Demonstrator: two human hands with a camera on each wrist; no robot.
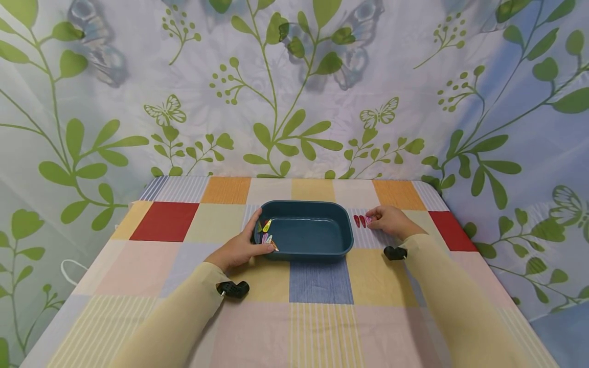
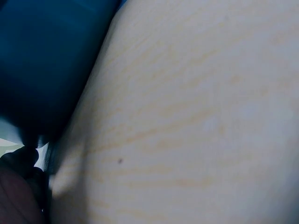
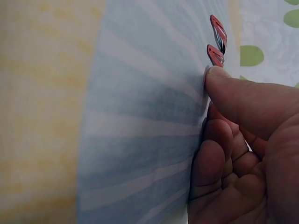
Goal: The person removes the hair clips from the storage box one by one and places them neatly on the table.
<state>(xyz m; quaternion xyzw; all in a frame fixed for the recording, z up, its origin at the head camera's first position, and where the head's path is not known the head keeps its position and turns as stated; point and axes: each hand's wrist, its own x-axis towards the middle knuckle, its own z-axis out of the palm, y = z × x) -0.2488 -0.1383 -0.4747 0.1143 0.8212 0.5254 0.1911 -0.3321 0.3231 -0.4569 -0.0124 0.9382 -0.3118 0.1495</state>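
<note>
A dark teal plastic basin (image 1: pixel 303 254) stands on the table, with several yellow, pink and orange snap hair clips (image 1: pixel 267 225) in its left end. My left hand (image 1: pixel 240 247) holds the basin's near left corner, thumb over the rim and fingers along the outer left wall. To the right of the basin, my right hand (image 1: pixel 391 222) pinches a pink hair clip (image 1: pixel 368 219) against the cloth between thumb and fingers. Two red hair clips (image 1: pixel 360 221) lie side by side just left of those fingertips. In the right wrist view the thumb mostly hides the pinched clip.
A patchwork-checked cloth (image 1: pixel 322 327) covers the table. Behind it and at the sides hangs a curtain (image 1: pixel 294 92) with green leaves and butterflies. A white cord loop (image 1: pixel 69 271) shows at the table's left edge. Black wrist cameras sit at both cuffs.
</note>
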